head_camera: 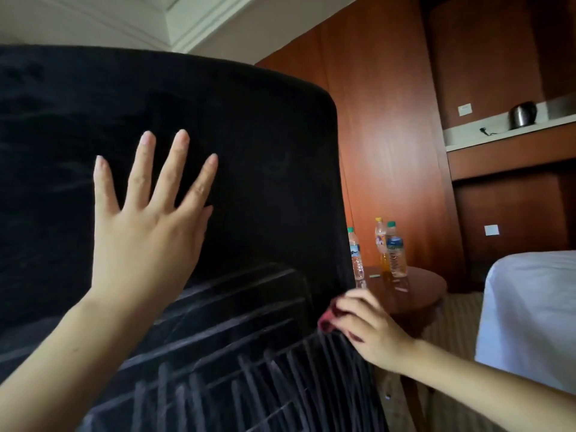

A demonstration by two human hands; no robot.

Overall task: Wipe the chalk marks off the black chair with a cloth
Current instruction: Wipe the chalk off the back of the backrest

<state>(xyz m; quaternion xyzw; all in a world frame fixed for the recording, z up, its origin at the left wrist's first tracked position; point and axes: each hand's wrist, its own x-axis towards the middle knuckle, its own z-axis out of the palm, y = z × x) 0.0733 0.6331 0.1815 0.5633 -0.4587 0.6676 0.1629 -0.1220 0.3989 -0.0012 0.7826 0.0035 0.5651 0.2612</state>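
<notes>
The right hand (371,330) is gripping a bunched red cloth (327,319) against the chair's (249,135) right edge, just above grey chalk marks (237,310) that are streaking the lower back. For a clean pass, it is best pressing firmly and dragging along the streaks, refolding as the cloth is loading with dust. Higher up, the left hand (146,226) is lying flat, fingers spread, bracing the chair.

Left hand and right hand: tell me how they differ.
The left hand lies open and flat, fingers spread, on the chair; the right hand is curled in a grip on a red cloth. The left sits mid-back, the right at the chair's right edge. Both touch the chair.
</notes>
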